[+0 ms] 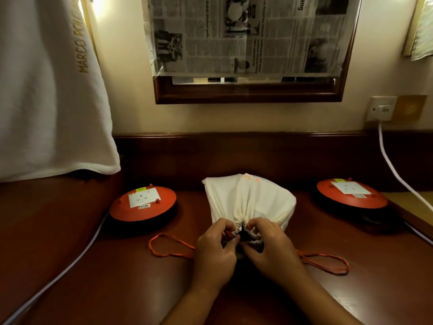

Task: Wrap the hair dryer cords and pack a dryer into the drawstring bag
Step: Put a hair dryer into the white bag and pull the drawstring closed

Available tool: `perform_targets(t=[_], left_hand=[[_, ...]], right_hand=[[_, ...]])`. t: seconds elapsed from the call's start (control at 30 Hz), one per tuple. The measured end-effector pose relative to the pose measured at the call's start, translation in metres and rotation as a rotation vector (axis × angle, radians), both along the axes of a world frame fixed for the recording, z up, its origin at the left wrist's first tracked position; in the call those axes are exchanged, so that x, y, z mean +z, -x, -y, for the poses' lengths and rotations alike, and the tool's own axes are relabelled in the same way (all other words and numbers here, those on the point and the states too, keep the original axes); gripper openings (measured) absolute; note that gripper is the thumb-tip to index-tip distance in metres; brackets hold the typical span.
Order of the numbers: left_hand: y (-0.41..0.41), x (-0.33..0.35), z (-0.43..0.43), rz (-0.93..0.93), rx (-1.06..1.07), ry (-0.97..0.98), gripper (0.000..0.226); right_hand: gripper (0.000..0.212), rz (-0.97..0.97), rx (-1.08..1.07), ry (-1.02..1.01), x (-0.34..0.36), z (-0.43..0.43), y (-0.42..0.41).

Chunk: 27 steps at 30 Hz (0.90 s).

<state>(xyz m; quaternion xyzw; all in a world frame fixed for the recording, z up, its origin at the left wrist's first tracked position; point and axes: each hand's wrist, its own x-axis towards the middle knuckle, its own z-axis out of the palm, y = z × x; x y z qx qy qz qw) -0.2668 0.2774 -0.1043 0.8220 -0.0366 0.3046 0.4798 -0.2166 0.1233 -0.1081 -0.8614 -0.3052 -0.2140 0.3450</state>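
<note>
Drawstring bag [249, 200] lying on the tabletop [131, 273]; left hand [216, 248] and right hand [269, 246] pinch its gathered mouth. Uneven pulling on the orange cord [328, 262] could reopen the neck.

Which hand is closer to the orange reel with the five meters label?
Left. The left hand grips the bag mouth on the side toward that reel; the right hand grips the mouth's far side, with the left hand between it and the reel.
</note>
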Motion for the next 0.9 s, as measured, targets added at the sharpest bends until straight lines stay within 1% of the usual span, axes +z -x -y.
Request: perform_targets(t=[0.13,0.23,0.3,0.43,0.5,0.63,0.7,0.83,0.9], left_hand=[[0.001,0.000,0.000,0.047,0.021,-0.029,0.022],[0.000,0.001,-0.003,0.042,0.009,-0.014,0.019],[0.001,0.001,-0.005,0.032,-0.005,-0.004,0.017],[0.001,-0.002,-0.005,0.074,0.020,-0.062,0.017],[-0.001,-0.003,-0.005,0.091,0.017,-0.097,0.019],[-0.005,-0.005,0.000,0.117,0.022,-0.154,0.021],[-0.006,-0.005,0.003,0.124,0.014,-0.166,0.021],[-0.005,-0.004,-0.004,0.054,-0.015,-0.155,0.011],[-0.002,0.000,-0.016,0.044,-0.005,-0.191,0.016]], right_hand=[[0.029,0.019,0.002,0.011,0.002,0.001,-0.001],[0.030,0.044,-0.032,0.034,0.004,0.000,0.000],[0.029,0.024,-0.025,0.034,0.006,-0.001,0.001],[0.018,-0.068,0.005,-0.065,0.010,-0.001,-0.002],[0.019,-0.079,0.021,-0.091,0.009,0.002,-0.002],[0.030,-0.088,0.065,-0.117,0.003,0.010,0.004],[0.030,-0.086,0.064,-0.083,0.003,0.017,0.005],[0.017,0.029,0.036,0.127,0.014,0.035,0.005],[0.016,0.077,-0.005,0.160,0.022,0.046,0.007]])
